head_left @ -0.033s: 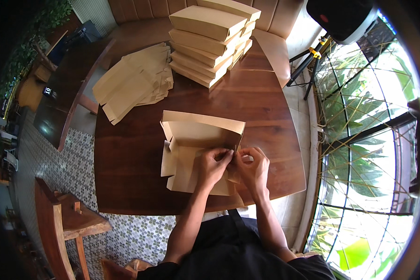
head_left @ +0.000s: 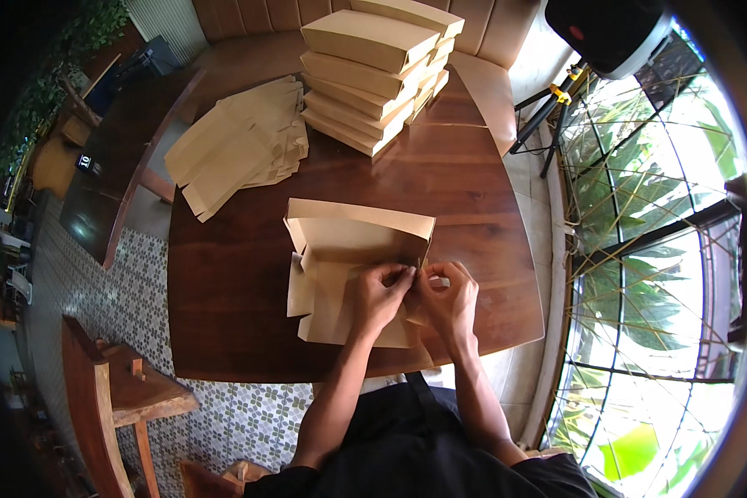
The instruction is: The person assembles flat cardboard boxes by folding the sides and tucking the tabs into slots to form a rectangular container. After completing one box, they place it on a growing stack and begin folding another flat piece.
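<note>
Roughly at the centre of the frame, a dark brown wooden surface [head_left: 249, 290] fills the middle of the view, its planks running from the lower edge toward the top. On it, just below centre, lies a half-folded brown cardboard box [head_left: 349, 249], its far wall standing upright and its flaps spread flat toward the person. Both hands meet at the box's right near corner: the left hand [head_left: 382, 295] and the right hand [head_left: 448, 299] are side by side, fingertips almost touching, each pinched on a cardboard flap there. At the top centre of the frame a stack of finished boxes [head_left: 373, 70] stands on the far end of the surface, and to its left, in the upper left of the surface, rests a loose pile of flat box blanks [head_left: 236, 145]. Beyond the stack runs a padded bench back [head_left: 241, 12] in tan. Left of the surface the floor [head_left: 100, 307] is patterned tile, with a second dark table [head_left: 108, 191] at the upper left and a wooden chair [head_left: 108, 398] at the lower left. Along the right side a large window [head_left: 639, 274] with dark bars shows green leaves outside, and a black speaker on a tripod [head_left: 606, 33] stands at the upper right.
</note>
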A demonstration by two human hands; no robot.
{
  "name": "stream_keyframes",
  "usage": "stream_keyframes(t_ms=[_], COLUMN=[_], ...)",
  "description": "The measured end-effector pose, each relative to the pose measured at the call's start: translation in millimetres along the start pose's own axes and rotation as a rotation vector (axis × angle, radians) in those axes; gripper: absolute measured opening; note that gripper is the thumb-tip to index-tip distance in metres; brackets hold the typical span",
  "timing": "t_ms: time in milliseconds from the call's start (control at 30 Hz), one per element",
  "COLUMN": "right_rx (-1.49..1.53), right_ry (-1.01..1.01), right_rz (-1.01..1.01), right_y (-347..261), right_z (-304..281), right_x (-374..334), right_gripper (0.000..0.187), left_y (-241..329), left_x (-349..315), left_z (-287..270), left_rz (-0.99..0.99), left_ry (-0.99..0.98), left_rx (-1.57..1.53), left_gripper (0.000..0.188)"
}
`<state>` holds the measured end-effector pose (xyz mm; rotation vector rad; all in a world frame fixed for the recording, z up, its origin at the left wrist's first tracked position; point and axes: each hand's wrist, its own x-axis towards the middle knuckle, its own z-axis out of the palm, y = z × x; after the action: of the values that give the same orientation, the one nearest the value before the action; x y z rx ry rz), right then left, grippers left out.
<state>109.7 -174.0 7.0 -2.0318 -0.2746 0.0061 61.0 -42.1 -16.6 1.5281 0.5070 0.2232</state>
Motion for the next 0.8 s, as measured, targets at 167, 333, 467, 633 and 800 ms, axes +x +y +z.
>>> stream_keyframes(t_ms=[167, 333, 467, 633, 800], right_rx=[0.0, 0.003, -0.016, 0.144, 0.072], right_ry=[0.04, 0.076, 0.048, -0.012, -0.034], right_rz=[-0.024, -0.056, -0.013, 0.047, 0.045], right_y=[1, -1, -5, -6, -2], right_z=[7, 5, 2, 1, 2], right_x=[0, 0, 0, 4, 9], right_gripper=[0.011, 0.011, 0.013, 0.018, 0.023], left_y=[-4, -9, -10, -14, -13], left_x=[-1, -1, 0, 1, 1], left_z=[2, 3, 2, 1, 1], left_rz=[0.054, 0.057, 0.001, 0.006, -0.018], left_ry=[0.033, 0.039, 0.07, 0.047, 0.005], left_rx=[0.063, 0.008, 0.073, -0.08, -0.103], left_gripper=[0.024, 0.025, 0.023, 0.022, 0.022])
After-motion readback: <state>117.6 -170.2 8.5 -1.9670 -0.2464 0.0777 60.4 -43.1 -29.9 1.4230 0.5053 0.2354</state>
